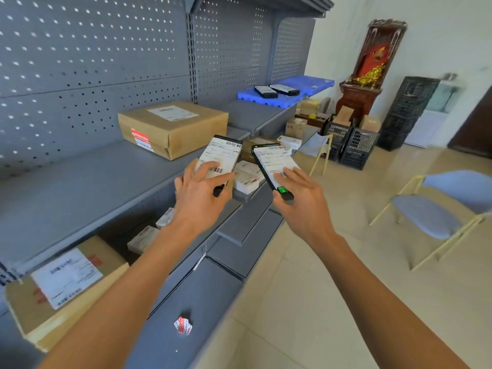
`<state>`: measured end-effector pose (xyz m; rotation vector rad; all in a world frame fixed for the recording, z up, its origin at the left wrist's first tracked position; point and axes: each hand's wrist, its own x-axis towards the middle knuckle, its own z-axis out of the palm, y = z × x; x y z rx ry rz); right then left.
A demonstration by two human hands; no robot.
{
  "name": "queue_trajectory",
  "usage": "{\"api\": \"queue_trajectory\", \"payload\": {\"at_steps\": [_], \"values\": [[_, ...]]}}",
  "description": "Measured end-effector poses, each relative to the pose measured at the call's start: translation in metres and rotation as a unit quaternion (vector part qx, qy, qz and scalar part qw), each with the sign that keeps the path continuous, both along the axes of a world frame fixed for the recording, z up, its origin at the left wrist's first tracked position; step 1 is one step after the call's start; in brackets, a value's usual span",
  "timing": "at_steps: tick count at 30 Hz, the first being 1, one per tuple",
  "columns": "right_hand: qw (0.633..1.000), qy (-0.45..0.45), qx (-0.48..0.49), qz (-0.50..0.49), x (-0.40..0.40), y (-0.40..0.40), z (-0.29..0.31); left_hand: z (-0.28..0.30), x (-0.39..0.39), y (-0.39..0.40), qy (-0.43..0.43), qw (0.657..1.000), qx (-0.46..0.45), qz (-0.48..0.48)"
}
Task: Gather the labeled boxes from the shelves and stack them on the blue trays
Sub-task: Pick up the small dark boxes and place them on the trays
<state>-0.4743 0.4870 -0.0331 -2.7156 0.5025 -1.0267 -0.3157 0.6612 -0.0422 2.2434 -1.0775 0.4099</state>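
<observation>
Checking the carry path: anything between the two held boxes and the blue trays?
Nothing visible blocks it. Left hand and right hand each hold a labeled box above the shelf edge; the blue trays lie further along, two boxes already on them.

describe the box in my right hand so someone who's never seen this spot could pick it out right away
Start at the grey shelf with the big brown box. In front of its edge two hands each hold a slim black labelled box; the right hand holds the right box. Unlike the left box, it has a green sticker on its near end.

matt perforated metal shelving [80,182], brown cardboard box [173,129]
</observation>
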Motion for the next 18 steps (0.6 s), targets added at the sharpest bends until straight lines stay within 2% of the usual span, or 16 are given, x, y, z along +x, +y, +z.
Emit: {"api": "queue_trajectory", "payload": {"at_steps": [6,18], "values": [[0.999,-0.001,0.009,-0.051,0.018,-0.048,-0.001,0.006,0.039,-0.059,-0.005,0.999,0.013,-0.039],[0.993,0.006,0.036,-0.114,0.036,-0.142,-0.009,0.002,0.069,-0.169,0.002,0.995,0.027,-0.100]]}}
